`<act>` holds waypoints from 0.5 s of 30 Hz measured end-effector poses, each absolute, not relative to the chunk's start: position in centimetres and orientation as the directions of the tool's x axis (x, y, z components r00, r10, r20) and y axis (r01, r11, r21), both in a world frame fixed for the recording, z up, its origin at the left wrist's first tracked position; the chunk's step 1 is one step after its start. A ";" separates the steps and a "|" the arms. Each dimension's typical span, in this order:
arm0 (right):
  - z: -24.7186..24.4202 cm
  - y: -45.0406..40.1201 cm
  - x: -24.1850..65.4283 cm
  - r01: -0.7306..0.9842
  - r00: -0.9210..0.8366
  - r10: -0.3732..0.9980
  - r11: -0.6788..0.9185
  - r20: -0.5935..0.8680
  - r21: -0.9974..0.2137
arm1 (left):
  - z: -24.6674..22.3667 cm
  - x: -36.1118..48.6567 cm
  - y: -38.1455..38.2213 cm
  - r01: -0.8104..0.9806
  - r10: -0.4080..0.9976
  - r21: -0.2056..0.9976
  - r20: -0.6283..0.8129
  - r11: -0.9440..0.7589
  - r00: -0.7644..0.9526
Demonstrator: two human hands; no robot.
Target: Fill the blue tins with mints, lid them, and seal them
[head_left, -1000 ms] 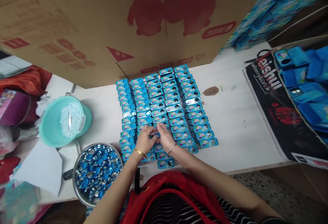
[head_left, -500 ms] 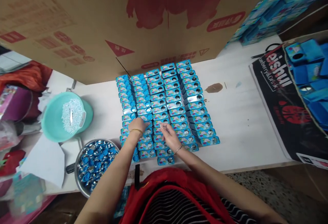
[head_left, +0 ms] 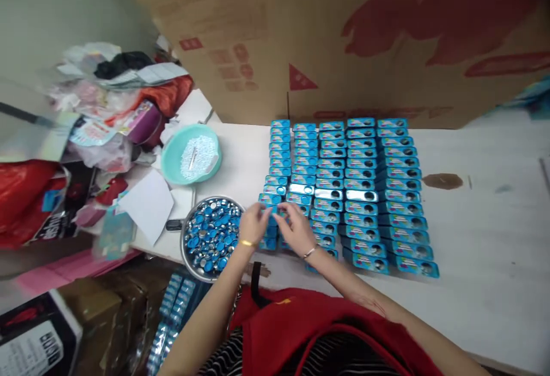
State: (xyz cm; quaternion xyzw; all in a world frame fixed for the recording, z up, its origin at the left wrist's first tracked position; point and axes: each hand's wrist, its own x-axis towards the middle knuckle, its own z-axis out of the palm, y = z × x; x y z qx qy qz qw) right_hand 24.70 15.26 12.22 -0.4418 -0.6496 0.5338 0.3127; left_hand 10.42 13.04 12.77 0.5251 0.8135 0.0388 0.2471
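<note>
The left hand [head_left: 252,226] and right hand [head_left: 298,232] are now hovering over the near part of the two leftmost columns of blue boxes [head_left: 366,221], having been working over the second and third columns half a second ago. The camera view is swinging left too, so more clutter is showing beyond the left hand. The fingertips are coming close together, where they were apart; both hands are curling partly closed, thumbs near forefingers. A small blue bit is showing between them, but whether either is gripping it cannot be told.

The boxes are standing in five columns on the counter [head_left: 476,238], under the hands and stretching away and rightward. Just left of the left hand, a metal pan [head_left: 183,244] is holding loose blue-and-silver round pieces [head_left: 215,235]; beyond it, a teal basin [head_left: 167,168] is holding pale beads [head_left: 194,161].
</note>
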 end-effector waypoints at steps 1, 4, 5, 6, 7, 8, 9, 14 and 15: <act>12.3 14.4 22.3 0.258 -0.516 0.856 0.114 -0.037 -0.960 | 13.0 8.0 10.2 0.736 0.863 0.451 -0.251 0.505 -0.439; 11.5 11.6 14.7 0.335 -0.819 0.573 0.418 -0.042 -0.844 | 12.9 0.9 1.6 0.409 0.599 0.626 -0.117 0.664 -0.792; 10.8 10.7 12.4 0.368 -0.871 0.482 0.515 -0.093 -0.774 | 12.6 -0.9 -1.0 0.358 0.528 0.622 -0.107 0.696 -0.842; 10.0 9.9 10.4 0.393 -0.900 0.405 0.597 -0.160 -0.700 | 12.1 -2.3 -3.4 0.304 0.457 0.623 -0.099 0.721 -0.884; 9.1 9.2 8.7 0.409 -0.910 0.349 0.664 -0.225 -0.626 | 11.5 -3.3 -5.4 0.251 0.393 0.628 -0.095 0.737 -0.915; 8.2 8.7 7.4 0.416 -0.909 0.315 0.715 -0.273 -0.562 | 10.8 -3.8 -7.1 0.206 0.345 0.635 -0.103 0.744 -0.933; 7.2 8.2 6.4 0.416 -0.906 0.296 0.752 -0.301 -0.512 | 10.0 -4.1 -8.5 0.164 0.309 0.645 -0.117 0.746 -0.944; 4.1 7.9 4.8 0.410 -0.902 0.279 0.790 -0.329 -0.456 | 6.8 -3.4 -11.2 0.054 0.281 0.696 -0.215 0.716 -0.935; 3.8 8.2 4.8 0.422 -0.898 0.268 0.753 -0.350 -0.506 | 6.6 -3.4 -11.2 0.044 0.283 0.705 -0.225 0.707 -0.932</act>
